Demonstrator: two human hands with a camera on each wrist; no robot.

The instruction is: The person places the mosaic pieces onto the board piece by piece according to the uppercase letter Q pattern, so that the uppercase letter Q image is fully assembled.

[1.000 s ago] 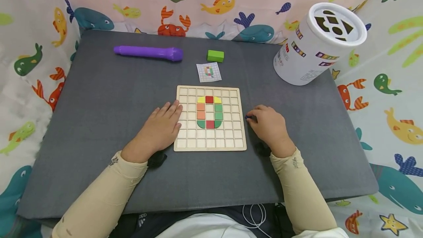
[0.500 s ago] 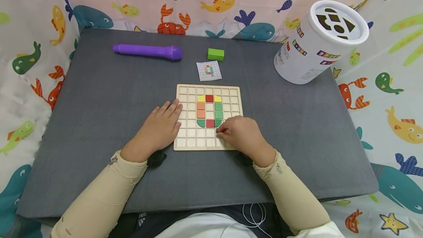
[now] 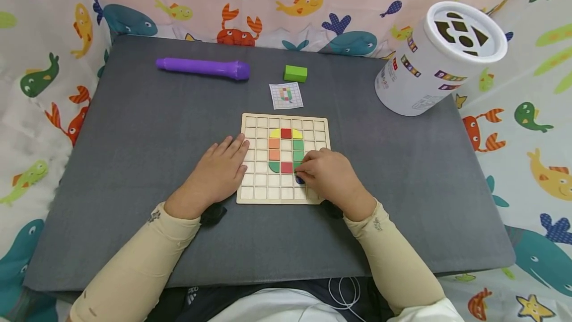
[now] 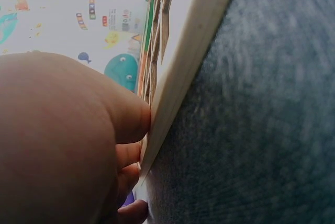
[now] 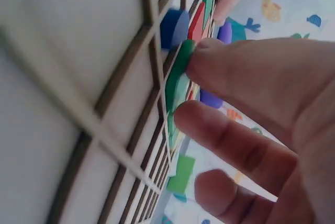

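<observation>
A wooden grid board [image 3: 254, 193] lies on the table, with red, orange, yellow and green flat pieces set in a ring in its cells. My left hand [image 3: 219, 170] lies with straight fingers against the board's left edge. Over the board's lower right part, my right hand [image 3: 330, 175] has its thumb and forefinger at the two ends of a green rounded-corner piece [image 5: 179, 72], which they seem to pinch. Just below those fingertips sits a dark blue rounded piece [image 3: 300, 180], tilted in its cell in the right wrist view and apart from the fingers.
Behind the board lies a small pattern card [image 3: 286, 96], with a green block [image 3: 295, 73] beyond it. A purple microphone-shaped stick [image 3: 203, 67] is at the back left. A white tub [image 3: 429, 73] with a shape-cut lid stands at the back right.
My right hand has moved left from beside the board onto its lower right cells. The blue piece it held now sits on the board, out of its fingers. My left hand has stayed.
</observation>
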